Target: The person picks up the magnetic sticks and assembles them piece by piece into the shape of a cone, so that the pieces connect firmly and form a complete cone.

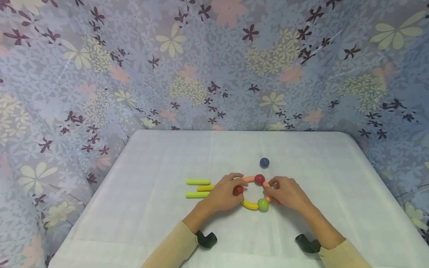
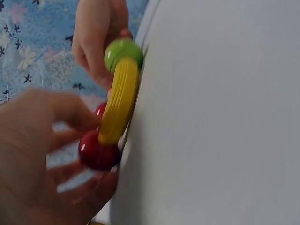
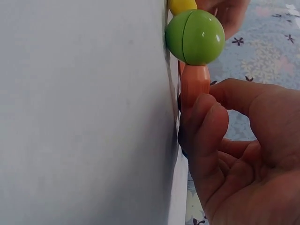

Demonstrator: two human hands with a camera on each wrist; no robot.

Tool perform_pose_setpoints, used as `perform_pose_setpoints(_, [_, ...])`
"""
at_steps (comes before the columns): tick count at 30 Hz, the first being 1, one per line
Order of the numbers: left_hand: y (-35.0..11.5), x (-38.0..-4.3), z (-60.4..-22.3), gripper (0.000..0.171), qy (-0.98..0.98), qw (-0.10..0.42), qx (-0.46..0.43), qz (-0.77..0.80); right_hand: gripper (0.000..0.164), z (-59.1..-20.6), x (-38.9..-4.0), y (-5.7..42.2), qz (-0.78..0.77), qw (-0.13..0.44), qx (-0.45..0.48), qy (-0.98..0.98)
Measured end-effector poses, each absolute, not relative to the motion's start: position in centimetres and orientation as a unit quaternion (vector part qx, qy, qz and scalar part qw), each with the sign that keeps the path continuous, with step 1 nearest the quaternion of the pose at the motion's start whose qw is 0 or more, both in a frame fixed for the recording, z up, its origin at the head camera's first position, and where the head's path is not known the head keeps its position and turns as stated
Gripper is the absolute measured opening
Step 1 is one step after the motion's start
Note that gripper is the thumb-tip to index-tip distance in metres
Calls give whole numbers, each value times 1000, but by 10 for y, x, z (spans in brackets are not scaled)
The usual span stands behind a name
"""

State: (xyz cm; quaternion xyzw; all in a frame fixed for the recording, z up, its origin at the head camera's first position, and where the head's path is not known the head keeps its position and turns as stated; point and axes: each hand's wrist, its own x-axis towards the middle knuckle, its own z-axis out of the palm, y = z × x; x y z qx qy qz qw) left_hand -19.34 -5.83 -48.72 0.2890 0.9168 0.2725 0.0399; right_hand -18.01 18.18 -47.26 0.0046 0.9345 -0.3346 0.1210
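Curved rods and balls form a ring in the middle of the head view. At its left, my left hand holds a red ball, fingers curved round it; in the left wrist view that red ball adjoins a ribbed yellow curved rod. A green ball joins that rod to an orange curved rod. My right hand pinches this orange rod between thumb and fingers, partly covering it. At the ring's far side, another red ball sits between orange pieces.
On the white-covered table, a blue ball lies beyond the ring. Left of my left hand are two yellow-green sticks and a yellow piece between them, partly hidden. A flowered cloth hangs behind the table.
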Motion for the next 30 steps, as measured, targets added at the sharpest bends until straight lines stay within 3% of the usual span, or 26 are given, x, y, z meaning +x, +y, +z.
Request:
perform_pose_setpoints(7, [-67,-196,-480,23,890,87,364,261,45,-474,-183,186,-351,127,0,928])
perform_pose_setpoints(16, [-71,-200,-481,19,880,83,405,232,44,-475,-182,189,-357,138,-11,924])
perform_pose_setpoints(22, [-79,-204,-473,18,872,111,418,230,36,-471,-180,189,-329,164,-20,930])
perform_pose_setpoints(30, [-82,-206,-468,20,865,133,429,224,39,-472,-178,189,-315,176,-37,932])
